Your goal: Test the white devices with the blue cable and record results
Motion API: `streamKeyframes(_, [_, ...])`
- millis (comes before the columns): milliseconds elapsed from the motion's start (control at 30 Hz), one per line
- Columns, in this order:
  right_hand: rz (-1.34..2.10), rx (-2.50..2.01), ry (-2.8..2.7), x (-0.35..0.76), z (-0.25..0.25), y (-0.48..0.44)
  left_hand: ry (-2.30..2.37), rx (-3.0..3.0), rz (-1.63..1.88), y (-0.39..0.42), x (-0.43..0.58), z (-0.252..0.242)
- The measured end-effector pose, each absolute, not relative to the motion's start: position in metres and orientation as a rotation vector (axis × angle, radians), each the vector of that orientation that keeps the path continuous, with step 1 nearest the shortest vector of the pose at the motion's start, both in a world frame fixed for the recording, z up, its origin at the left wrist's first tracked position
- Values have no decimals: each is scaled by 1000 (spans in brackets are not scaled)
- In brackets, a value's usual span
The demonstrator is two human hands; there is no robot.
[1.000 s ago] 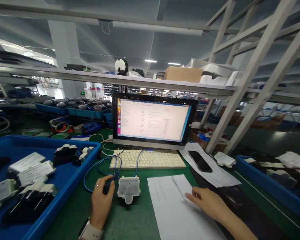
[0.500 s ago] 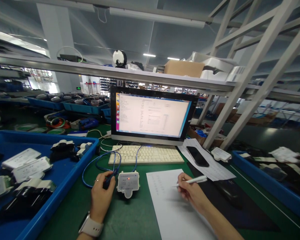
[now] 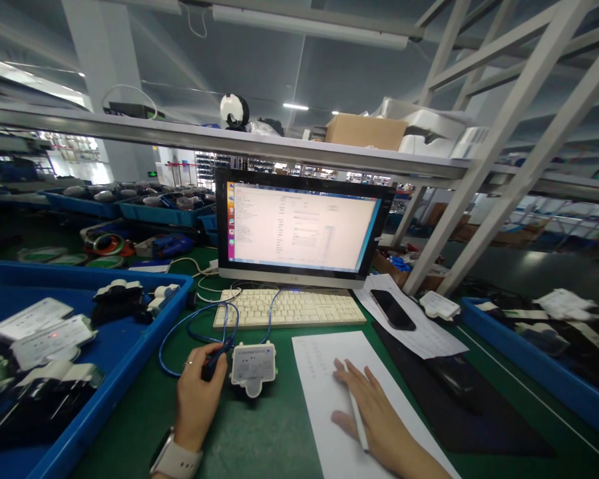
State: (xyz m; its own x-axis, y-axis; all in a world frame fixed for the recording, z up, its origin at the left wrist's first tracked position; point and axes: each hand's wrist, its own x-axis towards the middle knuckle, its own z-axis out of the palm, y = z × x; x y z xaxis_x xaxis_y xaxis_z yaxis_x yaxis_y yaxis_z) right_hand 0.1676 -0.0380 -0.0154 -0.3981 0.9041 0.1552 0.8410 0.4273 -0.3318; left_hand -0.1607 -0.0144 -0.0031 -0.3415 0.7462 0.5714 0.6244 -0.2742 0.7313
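Observation:
My left hand [image 3: 199, 392] is closed around a dark cable connector [image 3: 212, 363] joined to a looped blue cable [image 3: 166, 356]. Just right of it, a white sensor-like box [image 3: 252, 367] with a rounded tab lies on the green mat; its lights look unlit. My right hand [image 3: 372, 416] rests over a white paper sheet [image 3: 319, 399] with faint writing at its upper left. Its fingers are stretched out, and a white pen [image 3: 358, 422] is tucked under the palm beside the thumb, pointing away from the writing.
A keyboard [image 3: 299, 309] and lit monitor [image 3: 299, 229] stand ahead. A blue tray [image 3: 144, 352] on the left carries similar white boxes and black parts. To the right are a phone [image 3: 392, 309], a black mouse [image 3: 452, 376] on a dark pad and another blue tray [image 3: 544, 362].
My right hand has gone from a writing grip to stretched fingers, with the pen swung back toward the palm. The red light on the box by my left hand has gone out.

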Motion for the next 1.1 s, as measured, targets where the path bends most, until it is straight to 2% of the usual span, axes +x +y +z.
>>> streamKeyframes(367, [319,-1489,-2356,170,-7,-18,1831,1760,1700,-14,-162,-4])
streamKeyframes(467, [420,-1408,-2148,166,-1,-20,1836,1782,1695,-14,-161,-2])
streamKeyframes(633, [730,-1274,-1493,155,-3,-14,1841,1818,1701,-14,-161,-2])
streamKeyframes(733, [768,-1270,-1259,154,-9,-7,1846,1816,1714,-13,-161,-2])
streamKeyframes(1100, [967,-1381,-1202,115,-3,10,1857,1807,1706,-15,-160,-1])
